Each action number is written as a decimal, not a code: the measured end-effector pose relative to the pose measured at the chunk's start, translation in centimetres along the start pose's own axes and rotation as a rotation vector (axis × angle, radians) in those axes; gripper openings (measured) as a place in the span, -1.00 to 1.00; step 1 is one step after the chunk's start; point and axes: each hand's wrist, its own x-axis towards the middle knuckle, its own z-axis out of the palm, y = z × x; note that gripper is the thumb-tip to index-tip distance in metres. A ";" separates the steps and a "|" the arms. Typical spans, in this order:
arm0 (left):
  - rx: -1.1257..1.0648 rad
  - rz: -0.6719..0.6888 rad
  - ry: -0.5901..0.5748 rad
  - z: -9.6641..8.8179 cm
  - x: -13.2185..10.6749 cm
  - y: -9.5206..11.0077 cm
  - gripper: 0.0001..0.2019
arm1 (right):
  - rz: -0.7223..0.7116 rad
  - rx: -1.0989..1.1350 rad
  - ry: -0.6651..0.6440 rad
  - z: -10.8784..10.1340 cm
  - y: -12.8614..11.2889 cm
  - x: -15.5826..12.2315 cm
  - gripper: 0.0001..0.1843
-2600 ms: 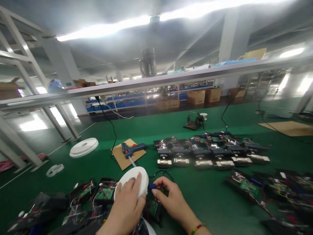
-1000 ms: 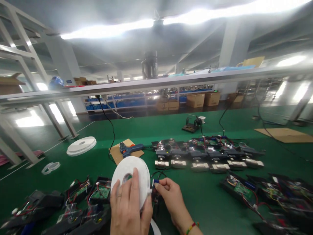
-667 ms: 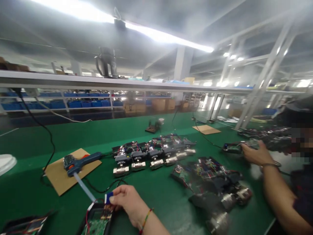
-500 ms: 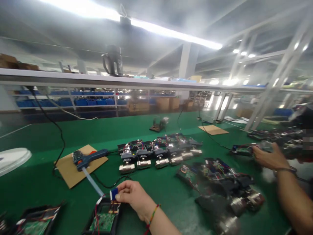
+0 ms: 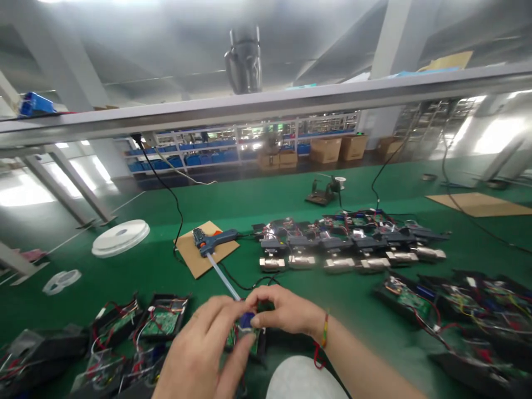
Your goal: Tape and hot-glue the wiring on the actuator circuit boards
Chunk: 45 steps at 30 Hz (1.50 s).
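My right hand (image 5: 286, 310), with a red, yellow and green string bracelet at the wrist, pinches a small blue part with a white edge (image 5: 247, 320). From the left, my left hand (image 5: 203, 343) closes finger and thumb around the same part, and its fingertips are partly hidden. Under both hands is a black housing with a green circuit board (image 5: 256, 344), mostly covered by my fingers. Just beyond lies a blue glue gun (image 5: 214, 240) on a piece of cardboard (image 5: 202, 269), its clear glue stick (image 5: 224, 280) pointing toward my hands.
Open housings with circuit boards (image 5: 162, 318) lie at left. A row of units with metal valves (image 5: 338, 265) stands behind, and more wired housings (image 5: 409, 296) are at right. White reels (image 5: 120, 238) sit at far left. A shelf (image 5: 266, 100) crosses above the bench.
My left hand has come in to meet my right hand at the blue part. The view has swung left and down, and another person's hand at the right has left the picture.
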 end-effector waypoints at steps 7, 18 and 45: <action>-0.010 -0.315 -0.241 1.3 4.0 -0.2 -0.57 | -0.081 -0.130 -0.102 -1.4 -0.4 0.0 -0.75; -0.026 -0.357 -0.232 2.9 4.5 0.1 -0.51 | -0.076 -0.247 -0.084 -1.8 1.0 0.2 -0.75; 0.286 -0.367 -0.448 4.3 4.7 1.6 -0.77 | 0.112 -0.314 -0.111 -3.0 3.6 0.7 -0.76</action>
